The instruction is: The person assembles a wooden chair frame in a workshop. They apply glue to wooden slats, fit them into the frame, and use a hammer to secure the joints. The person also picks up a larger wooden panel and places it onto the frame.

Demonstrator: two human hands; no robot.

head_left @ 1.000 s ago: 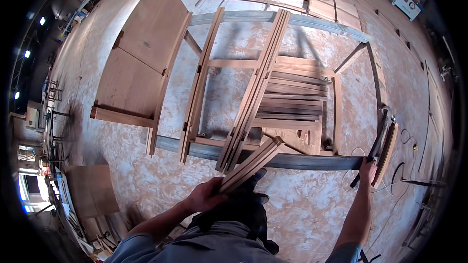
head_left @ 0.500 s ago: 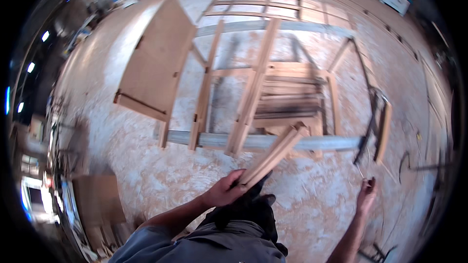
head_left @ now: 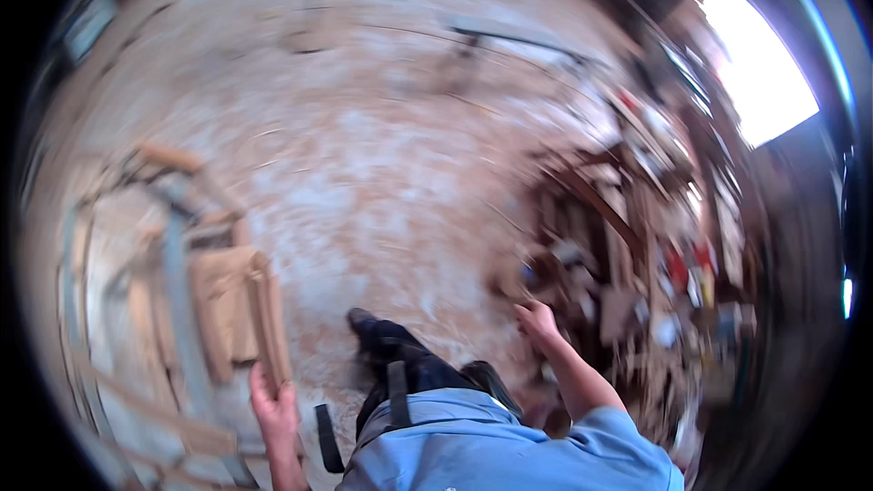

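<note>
My left hand [head_left: 275,407] is closed around the lower end of a wooden bar [head_left: 267,314], which looks like two strips side by side. The bar stands up and away from me, over the left part of the floor. Off to the right, my right hand [head_left: 538,321] is held out with its fingers curled in; blur hides whether something small sits in them. Beyond the bar are blurred wooden boards [head_left: 218,305] and a grey-blue metal rail [head_left: 182,300] of a low stand.
A dense pile of wood scraps and odds and ends [head_left: 627,255] lines the right side. A dark low bench [head_left: 518,34] stands at the far side on the mottled floor [head_left: 382,173]. Bright light enters through an opening [head_left: 759,64] at the upper right.
My view has swung to the right, so the wooden frames and stand now lie at the left edge and the scrap pile shows. The bar is still in my left hand.
</note>
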